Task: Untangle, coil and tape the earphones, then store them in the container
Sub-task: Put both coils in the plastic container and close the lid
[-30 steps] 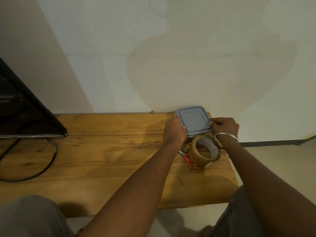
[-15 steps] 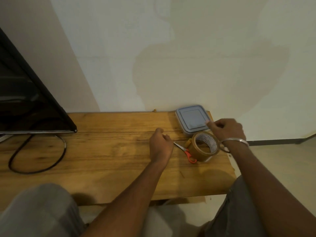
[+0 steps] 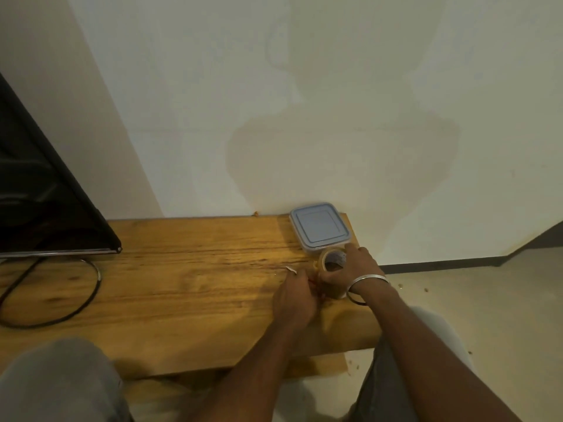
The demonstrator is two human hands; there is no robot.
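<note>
With the lidded container (image 3: 319, 227) sitting closed at the counter's (image 3: 189, 287) one o'clock corner, the tape roll (image 3: 331, 271) is being gripped by the right hand (image 3: 350, 269), while the curled left hand's (image 3: 294, 298) contents and the earphones are being hidden.

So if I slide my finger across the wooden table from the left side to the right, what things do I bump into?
Black screen → black cable loop → left hand → roll of brown tape under the right hand. The grey-lidded container sits just behind the tape, so it shares that spot.
</note>
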